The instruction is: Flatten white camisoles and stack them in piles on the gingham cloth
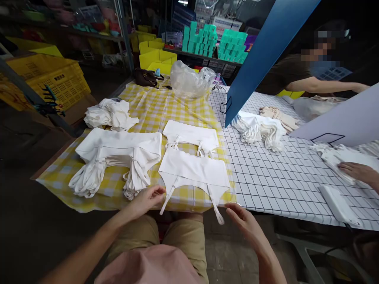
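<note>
Your left hand [148, 197] and right hand [241, 217] hover half-open, holding nothing, beside the flat white fabric piece with dangling straps [194, 171] on the yellow-checked surface [154, 110]. It looks light and limp; pinch its corners.

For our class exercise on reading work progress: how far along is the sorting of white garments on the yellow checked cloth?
Done, it seems: a folded stack lies at left. In hand: the left hand and right hand hover at the straps of the nearest flat piece, neither grip closed on it; a second flat piece lies behind. Left: a crumpled heap looks unsorted.
</note>
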Available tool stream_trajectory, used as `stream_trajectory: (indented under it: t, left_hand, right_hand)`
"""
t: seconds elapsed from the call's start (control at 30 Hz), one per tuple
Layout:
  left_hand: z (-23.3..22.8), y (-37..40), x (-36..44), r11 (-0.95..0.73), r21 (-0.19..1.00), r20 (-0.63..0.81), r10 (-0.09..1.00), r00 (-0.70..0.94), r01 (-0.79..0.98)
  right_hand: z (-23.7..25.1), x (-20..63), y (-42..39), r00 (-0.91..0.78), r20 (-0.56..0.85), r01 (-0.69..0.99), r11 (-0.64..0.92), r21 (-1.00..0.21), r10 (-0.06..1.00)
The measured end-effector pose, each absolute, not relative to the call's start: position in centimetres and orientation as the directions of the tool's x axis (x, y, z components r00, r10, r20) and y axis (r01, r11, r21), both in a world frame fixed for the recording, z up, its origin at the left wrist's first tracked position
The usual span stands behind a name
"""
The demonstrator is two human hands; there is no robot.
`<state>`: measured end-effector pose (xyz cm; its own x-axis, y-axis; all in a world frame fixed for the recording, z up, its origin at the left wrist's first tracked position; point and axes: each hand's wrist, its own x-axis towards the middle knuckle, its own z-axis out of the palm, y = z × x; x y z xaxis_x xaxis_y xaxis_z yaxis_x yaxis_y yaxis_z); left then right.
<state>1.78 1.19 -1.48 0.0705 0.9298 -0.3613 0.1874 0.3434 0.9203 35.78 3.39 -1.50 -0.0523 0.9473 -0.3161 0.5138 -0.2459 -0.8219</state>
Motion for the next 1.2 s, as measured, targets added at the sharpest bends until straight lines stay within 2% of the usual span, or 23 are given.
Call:
stream_trajectory:
  t: [0.13, 0.27, 0.4, 0.5, 0.63, 0.77, 0.83, 0.93, 1.0, 1.1, 1.2]
  left_hand:
    - [-1.7, 5.0, 1.8, 0.197, 0.908, -0.191, 0.980, -0.053, 0.370]
    - [-3.1, 9.8, 3.7, 0.110, 0.795, -0.034, 0.990, -0.136, 0.596]
    - [-4.7, 13.1, 6.1, 0.185, 0.692, 0.059, 0.949, -0.310, 0.698]
    - [-5.3, 14.6, 7.1, 0.269, 0.735, 0.090, 0.871, -0.483, 0.622]
    - [-5.2, 15.7, 7.5, 0.244, 0.887, 0.049, 0.794, -0.605, 0.392]
    - [-5.2, 15.8, 7.0, 0.213, 0.943, -0.021, 0.804, -0.594, 0.255]
    - [-5.2, 15.4, 6.7, 0.205, 0.944, -0.025, 0.826, -0.564, 0.260]
    - [-4.8, 14.8, 6.1, 0.206, 0.920, -0.011, 0.864, -0.504, 0.333]
    - [-3.8, 14.7, 5.5, 0.205, 0.883, 0.005, 0.896, -0.443, 0.423]
    - [-1.3, 15.6, 4.5, 0.178, 0.839, 0.026, 0.930, -0.365, 0.514]
    - [2.1, 17.5, 3.5, 0.101, 0.855, 0.097, 0.932, -0.348, 0.509]
  right_hand:
    - [-2.8, 37.0, 8.4, 0.116, -0.165, 0.628, -0.202, -0.752, 0.979]
    - [-3.8, 35.9, 14.5, 0.276, -0.028, 0.760, -0.235, -0.606, 0.961]
    - [-4.8, 34.1, 18.0, 0.331, 0.014, 0.797, -0.272, -0.540, 0.943]
    - [-5.4, 33.4, 18.9, 0.310, -0.006, 0.805, -0.266, -0.531, 0.951]
    - [-5.5, 33.3, 18.9, 0.249, -0.035, 0.791, -0.224, -0.569, 0.968]
    - [-4.9, 33.6, 18.3, 0.201, -0.110, 0.735, -0.224, -0.640, 0.973]
    - [-4.4, 33.8, 17.8, 0.143, -0.184, 0.666, -0.232, -0.709, 0.972]
    - [-3.2, 34.1, 17.3, 0.076, -0.297, 0.444, -0.299, -0.845, 0.952]
    - [-2.1, 34.4, 17.2, 0.057, -0.315, 0.312, -0.317, -0.896, 0.947]
    - [0.3, 34.7, 17.9, 0.060, -0.247, 0.273, -0.254, -0.928, 0.967]
    - [3.6, 34.9, 19.4, 0.120, -0.091, 0.295, -0.123, -0.948, 0.989]
